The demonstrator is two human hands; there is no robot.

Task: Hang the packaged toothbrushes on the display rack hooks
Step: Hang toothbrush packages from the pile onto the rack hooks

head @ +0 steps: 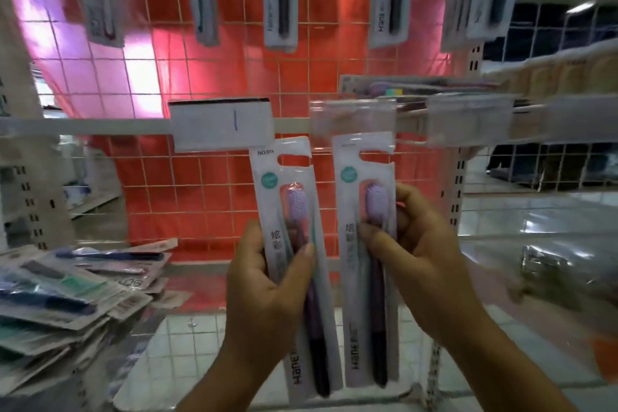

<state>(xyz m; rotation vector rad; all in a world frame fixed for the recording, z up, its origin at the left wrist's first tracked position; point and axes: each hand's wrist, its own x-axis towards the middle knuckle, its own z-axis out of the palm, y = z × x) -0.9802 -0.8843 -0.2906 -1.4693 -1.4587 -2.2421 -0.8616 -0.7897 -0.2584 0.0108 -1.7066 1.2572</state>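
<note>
Head view shows two packs held up in front of the wire rack (214,177). Left hand (267,288) grips the left toothbrush pack (284,211) around its middle, thumb pressed on the front. Right hand (418,261) pinches the right toothbrush pack (354,211) near the purple brush head, fingers curled on its edge. Both packs stand upright, just below the white rail (83,126) and the price label (220,124). Each pack looks light, thin and bendy, with shiny plastic that may slip. The cut-out hole at the top looks easy to tear, so hold lower down and guide the hole onto a hook. More packs lie in a pile (67,294) at the left.
</note>
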